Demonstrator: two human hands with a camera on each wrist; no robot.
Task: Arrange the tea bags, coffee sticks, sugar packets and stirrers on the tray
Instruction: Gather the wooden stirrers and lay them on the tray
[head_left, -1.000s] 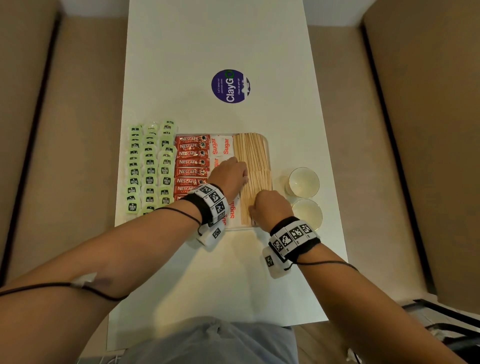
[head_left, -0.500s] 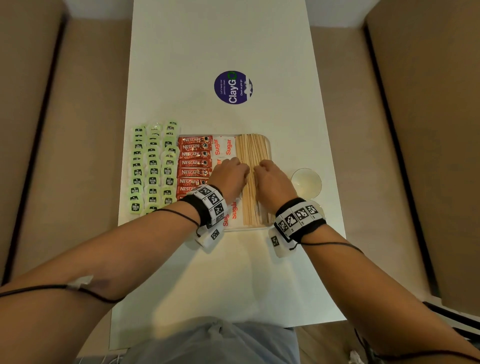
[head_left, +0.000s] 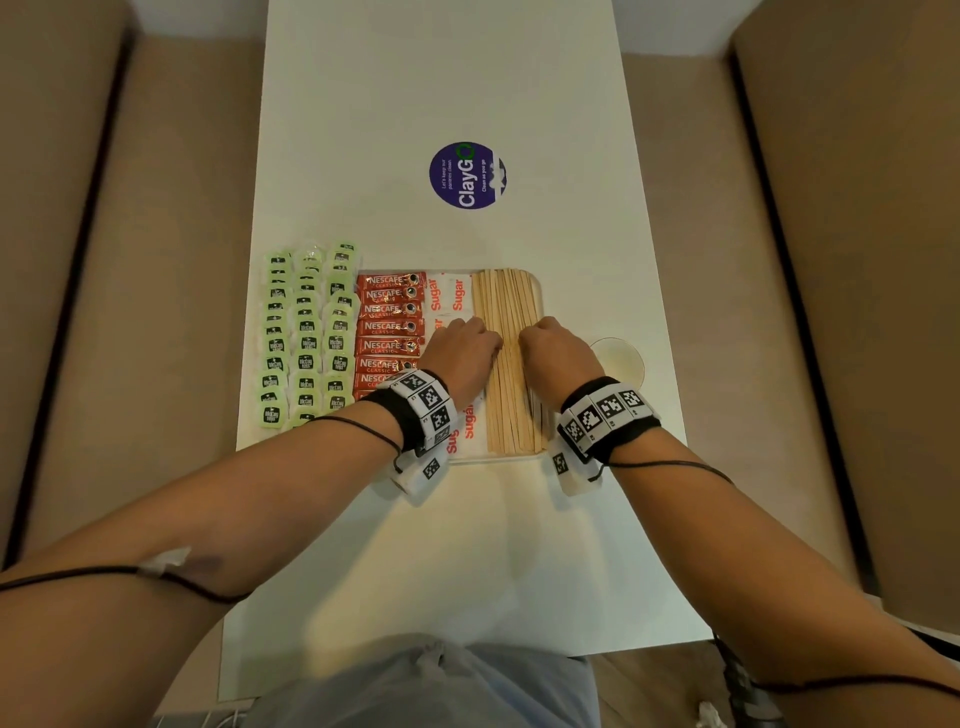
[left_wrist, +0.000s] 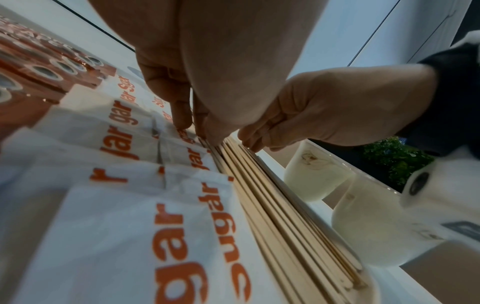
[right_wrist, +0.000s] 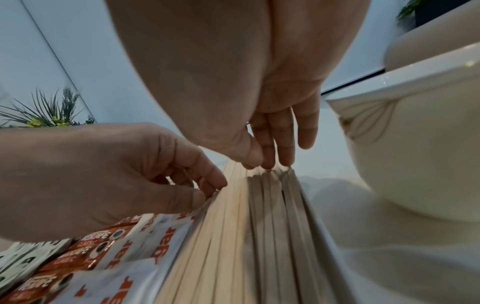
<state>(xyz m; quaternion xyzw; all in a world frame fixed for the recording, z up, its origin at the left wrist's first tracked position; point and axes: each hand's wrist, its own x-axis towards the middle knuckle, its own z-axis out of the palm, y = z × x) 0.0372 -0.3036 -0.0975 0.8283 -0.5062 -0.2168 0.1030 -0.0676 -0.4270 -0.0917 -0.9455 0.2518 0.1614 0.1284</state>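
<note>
A white tray (head_left: 541, 291) holds red coffee sticks (head_left: 389, 326), white sugar packets (head_left: 447, 299) and a band of wooden stirrers (head_left: 506, 306) along its right side. Green tea bags (head_left: 306, 332) lie in rows on the table left of the tray. My left hand (head_left: 465, 353) has its fingertips (left_wrist: 182, 123) at the left edge of the stirrers (left_wrist: 285, 216), over the sugar packets (left_wrist: 168, 226). My right hand (head_left: 558, 351) sets straight fingertips (right_wrist: 285, 158) on the stirrers' right part (right_wrist: 246, 236). Neither hand holds anything.
Two pale cups (head_left: 621, 361) stand just right of the tray, close to my right wrist. A round purple sticker (head_left: 467, 175) lies farther back on the white table (head_left: 441, 545). Brown seating flanks the table on both sides.
My right hand has moved from the near end of the stirrers up to their middle, level with the left hand. The left hand has barely shifted.
</note>
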